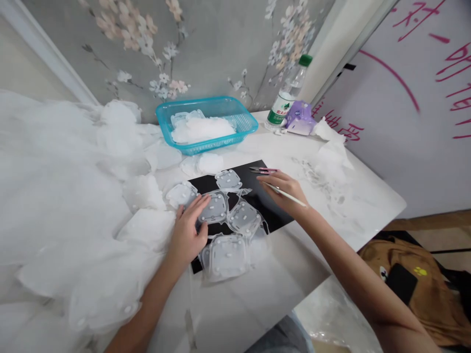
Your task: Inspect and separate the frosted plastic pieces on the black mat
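My left hand (191,228) lies with its fingers stretched out on a translucent plastic piece (214,208) with a rounded outline and small raised knobs. My right hand (281,191) is closed around a slim white pen-like stick (289,194), whose tip I cannot make out. Just past its fingers are pink-handled snips (263,170), their blades pointing left; whether the hand touches them is unclear. Similar clear pieces lie between the hands: one at the back (228,180), a tilted one (244,217) with thin strips around it, and a larger one (228,256) in front. A black mat (253,184) is under most of them.
A big heap of translucent pieces (66,196) covers the left side. Behind the mat stands a blue basket (206,147) holding more pieces. A water bottle (285,98) and a purple packet (300,117) are at the back right. Clear scraps (324,181) lie on the white table (368,196).
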`<state>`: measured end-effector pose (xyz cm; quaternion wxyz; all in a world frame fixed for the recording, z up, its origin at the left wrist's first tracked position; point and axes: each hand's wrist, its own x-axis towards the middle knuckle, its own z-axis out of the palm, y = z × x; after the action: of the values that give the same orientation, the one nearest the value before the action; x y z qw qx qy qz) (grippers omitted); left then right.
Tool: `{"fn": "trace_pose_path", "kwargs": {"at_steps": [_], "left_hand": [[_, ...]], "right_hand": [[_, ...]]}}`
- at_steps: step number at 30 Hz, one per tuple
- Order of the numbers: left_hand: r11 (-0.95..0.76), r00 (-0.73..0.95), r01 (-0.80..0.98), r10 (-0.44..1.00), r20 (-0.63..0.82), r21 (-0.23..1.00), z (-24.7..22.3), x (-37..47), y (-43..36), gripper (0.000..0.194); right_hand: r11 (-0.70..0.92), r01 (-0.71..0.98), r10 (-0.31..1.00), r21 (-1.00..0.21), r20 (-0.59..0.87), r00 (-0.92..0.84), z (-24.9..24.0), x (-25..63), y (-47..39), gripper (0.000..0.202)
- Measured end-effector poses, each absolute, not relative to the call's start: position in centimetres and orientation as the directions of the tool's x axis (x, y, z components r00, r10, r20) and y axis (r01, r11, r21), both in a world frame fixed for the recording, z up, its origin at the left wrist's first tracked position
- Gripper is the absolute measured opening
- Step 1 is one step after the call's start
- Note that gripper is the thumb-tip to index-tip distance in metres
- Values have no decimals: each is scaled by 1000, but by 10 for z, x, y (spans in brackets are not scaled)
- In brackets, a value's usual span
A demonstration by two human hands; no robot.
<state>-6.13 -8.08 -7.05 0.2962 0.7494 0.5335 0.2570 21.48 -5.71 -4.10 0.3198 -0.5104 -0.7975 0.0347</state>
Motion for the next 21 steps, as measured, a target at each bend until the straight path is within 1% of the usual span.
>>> {"fn": "trace_pose_path", "kwargs": {"at_steps": [1,3,6,9,11,12,13,15,16,18,21], "left_hand": [[-256,297,648,952,72,718,-71,-61,-81,54],[-260,299,645,951,76,719,-71,-62,-81,54],[-257,295,631,952,80,731,-71,-62,-81,54],[-229,266,586,961,82,777,-69,-62,-82,49],[-184,216,519,973,80,835,-68,-62,-82,43],[-160,189,479,979,77,863,-67,-62,-83,41],[-142,166,443,983,75,885,-66,-63,-83,39],[-130,139,392,987,81,911,-65,-63,-84,36],[-131,132,377,987,87,917,-65,-63,-84,36],[-137,117,354,988,101,925,-66,-63,-84,35],[-147,103,335,988,119,931,-69,-63,-84,34]], "right_hand": [[468,830,834,-303,461,-302,-50,225,-59,24],[459,868,851,-189,374,-368,-65,241,-61,31],[490,866,847,-101,292,-445,-74,250,-63,38],[493,870,846,9,230,-482,-64,242,-63,49],[472,881,843,42,272,-465,-51,226,-64,49],[468,883,834,19,320,-449,-46,215,-65,44],[484,875,816,-28,376,-439,-41,202,-67,37],[595,790,765,-148,406,-500,-36,174,-69,24],[661,724,732,-198,384,-563,-35,160,-70,23],[726,636,688,-263,270,-674,-37,136,-69,22],[718,622,673,-312,81,-736,-38,117,-65,19]]}}
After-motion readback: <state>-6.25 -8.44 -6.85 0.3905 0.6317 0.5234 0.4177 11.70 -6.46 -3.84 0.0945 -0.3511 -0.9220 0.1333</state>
